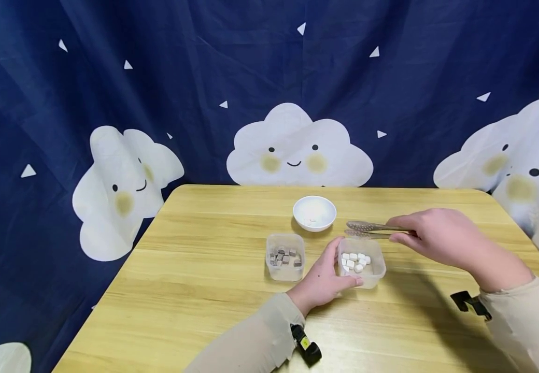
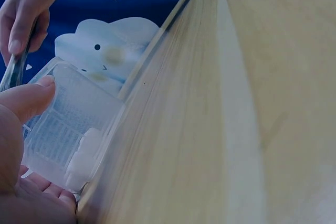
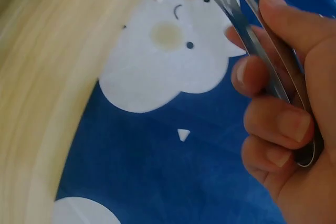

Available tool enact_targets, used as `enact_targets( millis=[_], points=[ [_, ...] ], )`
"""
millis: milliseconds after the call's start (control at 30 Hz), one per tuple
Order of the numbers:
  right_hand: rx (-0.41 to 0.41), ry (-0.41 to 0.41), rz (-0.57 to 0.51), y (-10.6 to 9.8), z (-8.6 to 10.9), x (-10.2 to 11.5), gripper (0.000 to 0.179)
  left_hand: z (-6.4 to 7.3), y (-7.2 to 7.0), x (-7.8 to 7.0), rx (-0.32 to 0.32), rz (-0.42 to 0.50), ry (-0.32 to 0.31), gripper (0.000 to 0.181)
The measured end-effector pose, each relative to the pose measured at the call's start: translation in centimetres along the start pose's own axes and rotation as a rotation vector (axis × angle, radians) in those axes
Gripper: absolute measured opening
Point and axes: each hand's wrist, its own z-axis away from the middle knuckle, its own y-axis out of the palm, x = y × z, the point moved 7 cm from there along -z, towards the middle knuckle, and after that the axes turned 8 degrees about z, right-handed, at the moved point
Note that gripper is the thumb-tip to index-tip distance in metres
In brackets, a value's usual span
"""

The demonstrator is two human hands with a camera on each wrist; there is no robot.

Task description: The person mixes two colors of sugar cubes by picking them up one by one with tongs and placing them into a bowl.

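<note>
My left hand grips a clear plastic container by its left side, thumb along the near wall and fingers on the far side. Several white cubes lie inside it. In my right hand is a pair of metal tongs, held above and behind that container. The tips of the tongs stand slightly apart with nothing between them. In the right wrist view, my fingers curl round the tongs' arms. The left wrist view shows the container's wall with the cubes at its bottom.
A second clear container with several grey-brown cubes stands left of my left hand. Behind them both is a white bowl with a few small pale pieces in it. The wooden table ends at a blue curtain.
</note>
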Motion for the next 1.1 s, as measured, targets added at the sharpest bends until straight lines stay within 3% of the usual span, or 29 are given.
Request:
enact_targets(
  millis=[200,500,1100],
  points=[
    [0.069,-0.065,-0.019,-0.1,0.5,0.5,0.023,-0.1,0.0,0.2,0.000,0.002,-0.007,0.104],
    [0.202,-0.113,-0.015,2.1,-0.4,1.8,0.010,0.0,0.0,0.2,0.000,-0.016,-0.018,0.102],
    [0.250,-0.128,0.116,2.9,-1.7,3.7,0.026,0.0,0.1,0.1,0.027,0.017,0.000,0.102]
  ],
)
